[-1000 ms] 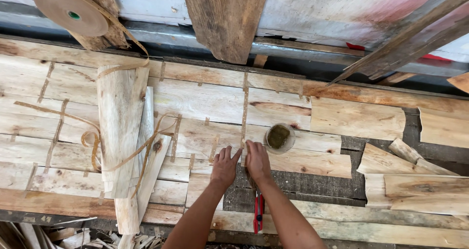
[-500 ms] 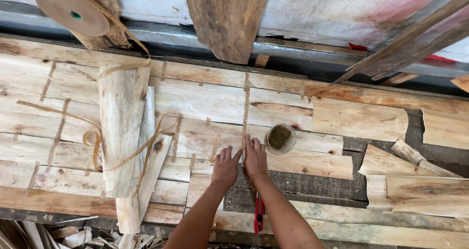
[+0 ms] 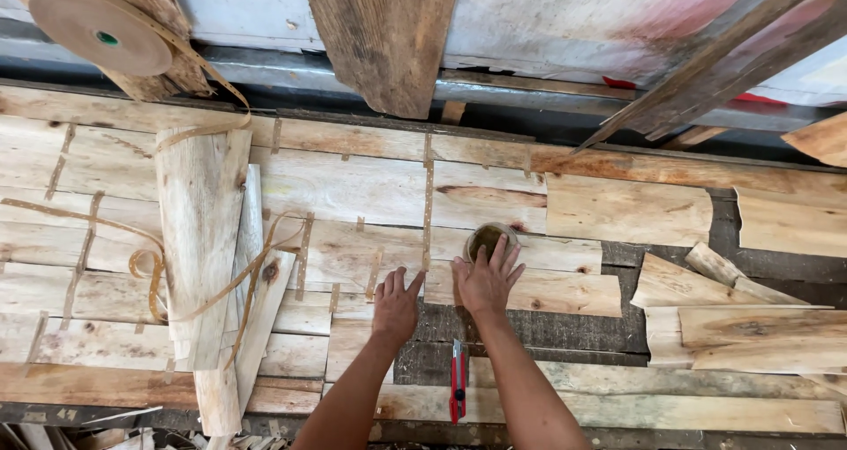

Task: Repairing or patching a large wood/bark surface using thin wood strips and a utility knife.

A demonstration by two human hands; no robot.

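We look down on a rough workbench (image 3: 547,326) of dark weathered boards, covered almost edge to edge with thin pale sheets of wood veneer (image 3: 353,185) patched together by short strips of brown paper tape. At the far left, up against the back wall, a roll of brown paper tape (image 3: 99,28) hangs on a wooden post, and a loose ribbon of tape (image 3: 159,269) trails down from it and loops across the sheets below. Just right of that loop lies a long narrow veneer strip (image 3: 198,256), running away from us and resting on top of the other sheets. Moving toward the middle, our left hand (image 3: 395,304) lies flat, palm down, fingers spread and holding nothing, pressing on the edge of a veneer sheet. Just beside it, our right hand (image 3: 487,278) also lies flat with fingers open and fanned out, its fingertips touching the rim of a small round dish (image 3: 483,236) with a dark greenish inside, which sits on the veneer at the centre of the bench. Between our forearms, near the front edge, a red utility knife (image 3: 458,381) rests on the bare boards, untouched. To the right, separate loose veneer pieces (image 3: 706,291) lie scattered, well apart from both hands.
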